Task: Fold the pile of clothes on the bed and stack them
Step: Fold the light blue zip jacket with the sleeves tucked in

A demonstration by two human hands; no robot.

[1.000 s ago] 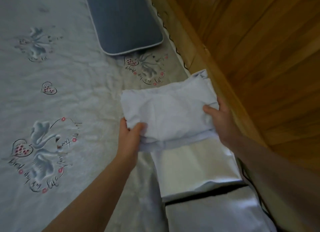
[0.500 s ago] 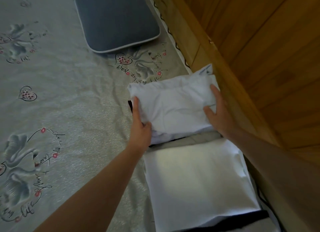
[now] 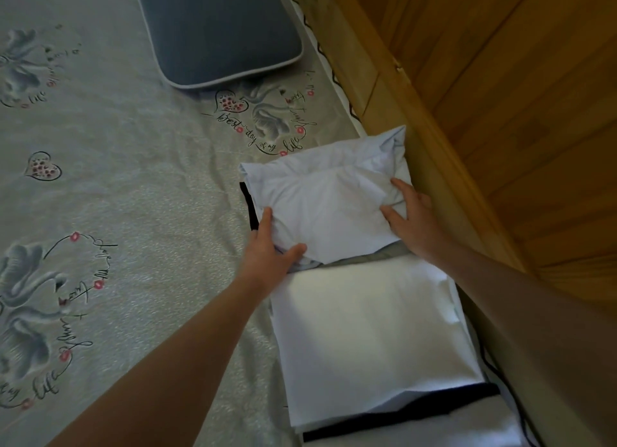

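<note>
Grey printed cotton, the bedsheet (image 3: 133, 196) runs across the left of my view, with drawn swans and hearts and a looping script I can read as "Best day of my life" just beyond the clothes. A dark blue cushion with pale piping (image 3: 220, 29) lies at the far end.

My left hand (image 3: 270, 246) rests at the near left corner of the pale white folded garment (image 3: 327, 206), fingers laid along its side edge and thumb across the near edge, loosely cupping that corner to square it. A dark folded piece (image 3: 248, 209) shows under its left edge, so I judge the garment sits on top of a stack.

My right hand (image 3: 409, 216) presses flat on the garment's right side, fingers spread and straight, gripping nothing, flattening the bunched cloth there.

Nearer me lies a second stack topped by a smooth white folded cloth (image 3: 370, 330), tucked against the wooden bed frame (image 3: 417, 146) so the piles stay aligned along the right.
</note>
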